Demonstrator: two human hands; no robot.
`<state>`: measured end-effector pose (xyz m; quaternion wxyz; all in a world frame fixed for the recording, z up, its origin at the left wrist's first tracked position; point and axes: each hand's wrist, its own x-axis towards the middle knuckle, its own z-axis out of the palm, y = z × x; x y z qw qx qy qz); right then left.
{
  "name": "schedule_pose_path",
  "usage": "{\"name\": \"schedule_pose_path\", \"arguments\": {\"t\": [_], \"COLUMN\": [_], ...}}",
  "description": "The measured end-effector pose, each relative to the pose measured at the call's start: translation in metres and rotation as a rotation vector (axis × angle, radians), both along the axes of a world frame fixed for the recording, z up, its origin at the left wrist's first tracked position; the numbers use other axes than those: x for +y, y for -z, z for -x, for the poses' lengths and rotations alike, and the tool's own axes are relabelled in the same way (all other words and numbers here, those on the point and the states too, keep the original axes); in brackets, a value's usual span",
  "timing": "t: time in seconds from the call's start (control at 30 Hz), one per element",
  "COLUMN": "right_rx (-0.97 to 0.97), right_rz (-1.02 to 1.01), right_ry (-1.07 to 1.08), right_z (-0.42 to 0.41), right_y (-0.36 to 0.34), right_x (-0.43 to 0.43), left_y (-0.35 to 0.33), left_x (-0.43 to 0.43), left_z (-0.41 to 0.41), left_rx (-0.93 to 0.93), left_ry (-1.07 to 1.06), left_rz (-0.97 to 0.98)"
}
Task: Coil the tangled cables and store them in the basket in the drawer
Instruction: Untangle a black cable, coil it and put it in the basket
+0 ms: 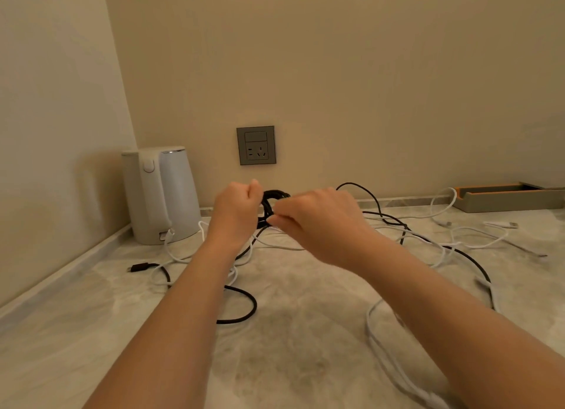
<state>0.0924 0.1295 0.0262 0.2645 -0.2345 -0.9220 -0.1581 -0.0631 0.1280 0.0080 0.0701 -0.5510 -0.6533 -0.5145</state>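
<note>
Above the marble counter, my left hand (pixel 237 208) grips a small coil of black cable (pixel 273 198). My right hand (pixel 318 222) pinches the same black cable just beside the coil. The rest of that black cable (pixel 472 260) trails loose over the counter to the right, and another black length (pixel 244 304) loops under my left forearm. Several white cables (pixel 470 240) lie tangled across the counter, one long white run (pixel 385 347) near my right forearm. No basket or drawer is in view.
A white electric kettle (pixel 162 194) stands in the left corner by the wall. A grey wall socket (pixel 256 145) sits behind my hands. A grey and orange tray (pixel 504 196) lies at the back right. A black plug end (pixel 139 268) lies at the left.
</note>
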Motion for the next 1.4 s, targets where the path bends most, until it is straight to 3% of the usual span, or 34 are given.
{"name": "schedule_pose_path", "arguments": {"t": [0.17,0.37,0.57,0.77,0.93,1.0,1.1,1.2,1.4], "right_rx": [0.193,0.280,0.518,0.616,0.696,0.686,0.697,0.755,0.745], "right_rz": [0.098,0.317,0.828,1.089,1.078,1.048,0.846,0.921,1.143], "right_ry": [0.001,-0.056,-0.407,-0.472,-0.498,-0.484,-0.313,-0.198,-0.091], "right_z": [-0.012,-0.019,-0.028,-0.018,-0.002,0.003,0.010,0.011,0.010], "right_y": [0.003,0.002,-0.001,0.007,0.012,0.011,0.014,0.017,0.022], "right_x": [0.027,0.042,0.043,0.044,0.032,0.027,0.029,0.032,0.033], "left_y": [0.000,0.000,-0.003,-0.001,-0.002,-0.003,-0.002,0.001,0.010], "left_x": [0.004,0.003,-0.004,-0.009,-0.004,-0.004,-0.002,0.001,0.005], "left_z": [-0.012,-0.021,-0.036,-0.041,-0.039,-0.040,-0.049,-0.056,-0.059], "left_rx": [0.192,0.117,-0.195,-0.674,-1.208,-1.339,-1.471,-1.372,-0.665], "left_ry": [0.231,0.437,0.603,0.902,0.926,0.903,0.863,0.728,0.324], "left_rz": [0.190,0.259,0.284,0.304,0.135,0.119,0.140,0.188,0.133]}}
